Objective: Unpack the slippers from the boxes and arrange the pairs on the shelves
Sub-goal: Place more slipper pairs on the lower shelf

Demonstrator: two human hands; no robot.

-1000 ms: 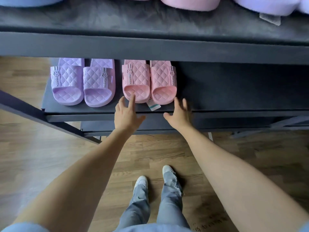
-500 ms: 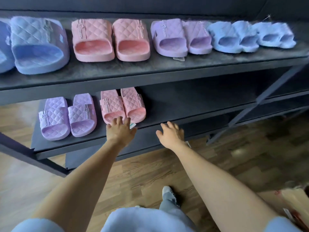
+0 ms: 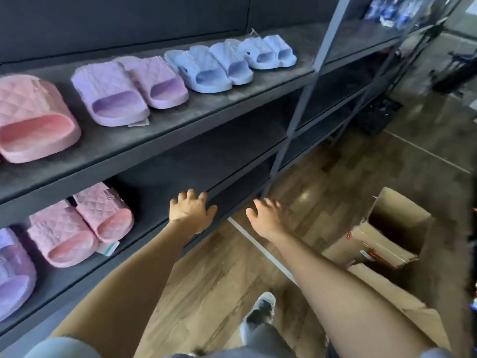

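From my feed, far left: one lilac slipper on the lower shelf, cut by the frame edge. Above it, on the upper shelf, a single pink slipper, also partly out of frame. Next along the lower shelf, a pink pair side by side and touching, with a paper tag sticking out beneath at the shelf front. Above, a lilac pair, then a blue pair, then a paler blue pair, all in a row. Left hand is over the front edge of the lower shelf, right of the pink pair, fingers spread and slightly bent, holding nothing; I cannot tell if it touches the shelf. Right hand is just beside it over the wood floor, fingers loose and apart, holding nothing. Far right, an open cardboard box on the floor; its inside is too dark to read.
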